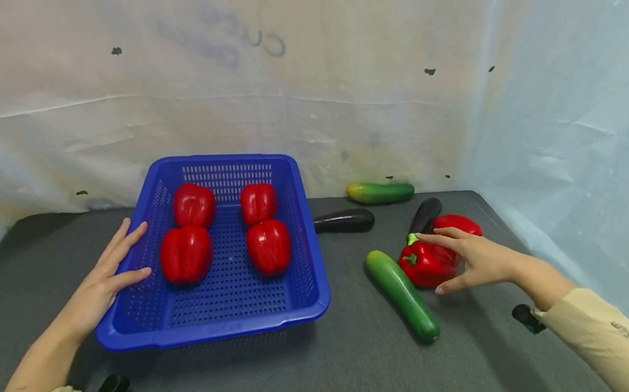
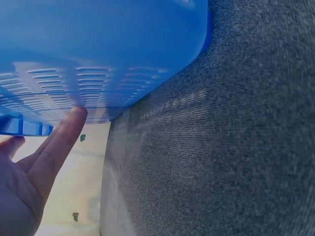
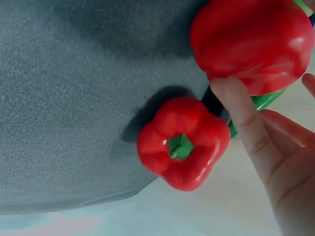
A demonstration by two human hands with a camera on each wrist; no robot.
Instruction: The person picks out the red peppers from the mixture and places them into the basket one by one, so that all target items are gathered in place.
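My left hand [image 1: 98, 292] rests at the left rim of a blue plastic basket [image 1: 212, 329], fingers extended. In the left wrist view, a fingertip of the left hand [image 2: 34, 182] meets the basket's slotted outer wall [image 2: 98, 29]. Several red bell peppers [image 1: 187, 255] lie inside the basket. My right hand [image 1: 481, 258] reaches over a red bell pepper [image 1: 426, 267] on the table, fingers fairly straight. The right wrist view has the thumb against this pepper [image 3: 251, 44]. A second pepper [image 3: 183, 142], stem facing the camera, lies near the thumb.
A green zucchini [image 1: 401, 296] lies left of the right hand. Behind are an eggplant [image 1: 425, 215], a second eggplant [image 1: 345, 221] beside the basket, and a yellow-tipped zucchini [image 1: 381, 192] by the back sheet. Plastic sheeting [image 1: 590, 129] walls the grey table [image 1: 346, 385].
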